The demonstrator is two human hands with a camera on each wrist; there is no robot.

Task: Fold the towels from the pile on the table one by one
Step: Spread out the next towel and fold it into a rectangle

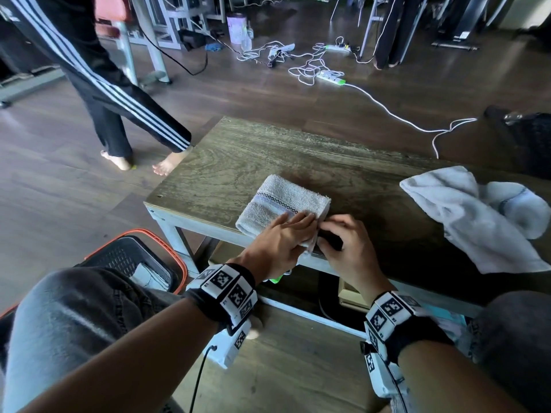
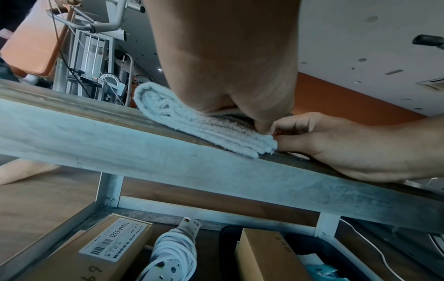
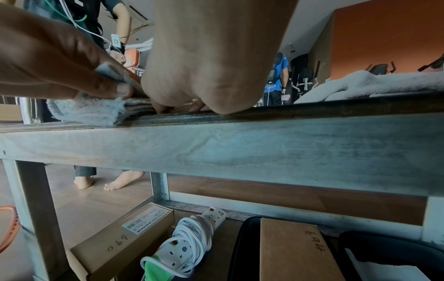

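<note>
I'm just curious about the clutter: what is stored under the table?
Under the table sit two cardboard boxes and a coiled white power strip. The dark case holding the right box is partly covered.

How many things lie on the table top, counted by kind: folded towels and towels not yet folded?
Folded towel, under the left hand and the right hand: 1
Unfolded towels in the crumpled pile: at least 1; the exact number cannot be told
Total on the table: at least 2

Head view downward; wrist views table-edge level.
</note>
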